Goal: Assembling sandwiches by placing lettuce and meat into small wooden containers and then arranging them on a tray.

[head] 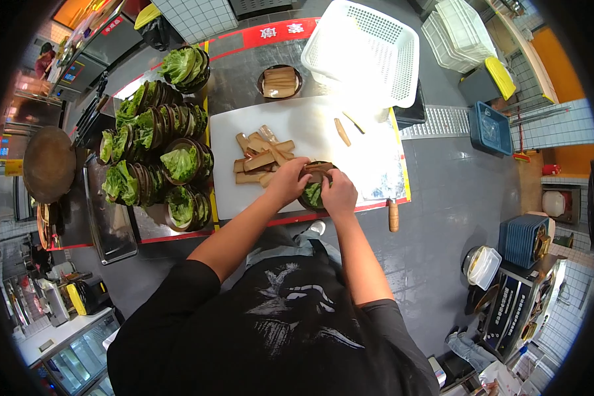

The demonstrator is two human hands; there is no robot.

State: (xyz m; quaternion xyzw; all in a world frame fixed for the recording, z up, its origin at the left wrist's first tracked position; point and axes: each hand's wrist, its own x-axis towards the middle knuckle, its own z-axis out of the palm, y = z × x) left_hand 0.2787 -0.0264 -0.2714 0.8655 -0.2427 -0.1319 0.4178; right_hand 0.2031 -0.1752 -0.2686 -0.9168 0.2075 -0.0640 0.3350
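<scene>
My left hand (292, 180) and my right hand (340, 193) pinch brown food slices (320, 168), which look like dried tofu, between them. They hold the slices over the far side of a small dark bowl (304, 204) lined with green lettuce (313, 194), partly hidden by my fingers. The bowl stands at the near edge of a white cutting board (242, 200). Left of my hands lies a loose heap of brown strips (260, 159). A cleaver's wooden handle (393, 218) juts over the table's front edge on the right.
Many lettuce-filled bowls (178, 163) crowd the left. Beyond the board sit a bowl of neatly laid brown slices (279, 82) and a white perforated plastic basket (401, 59). One loose strip (342, 132) and a thin yellow-and-dark object (354, 122) lie on the board. A metal tray (110, 218) overhangs the front.
</scene>
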